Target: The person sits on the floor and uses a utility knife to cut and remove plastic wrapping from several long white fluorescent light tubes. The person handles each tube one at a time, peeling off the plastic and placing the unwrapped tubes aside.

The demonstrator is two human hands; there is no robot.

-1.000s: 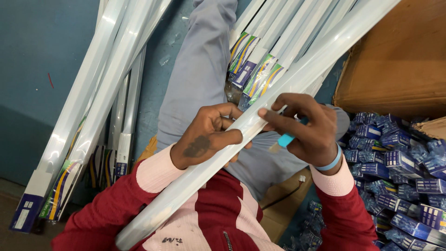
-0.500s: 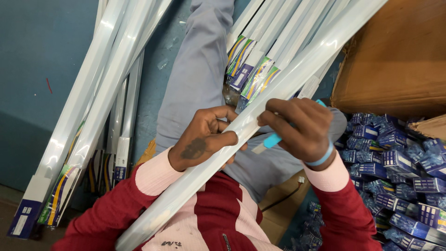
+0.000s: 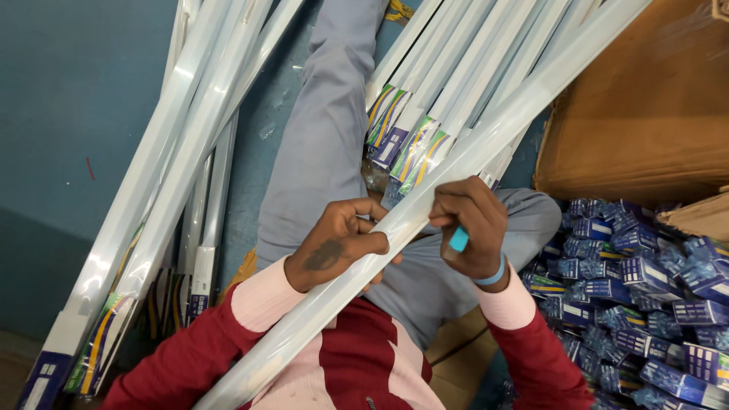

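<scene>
blue floor [image 3: 83, 114], tube lights [image 3: 190, 137], small blue boxes [image 3: 645, 288]

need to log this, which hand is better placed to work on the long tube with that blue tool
Right, probably: the right hand already grips the blue tool against the long tube, while the left hand steadies it.

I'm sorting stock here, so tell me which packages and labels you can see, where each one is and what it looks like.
Sleeved tube: long, pale, clear-wrapped, lies slantwise under both hands.
Label bands: on upper-middle tube ends; blue, green, yellow stripes.
Tube stack: left, long white packs with blue ends.
Small packets: lower right heap, blue, plastic-wrapped.
Cardboard box: upper right, plain brown.
</scene>
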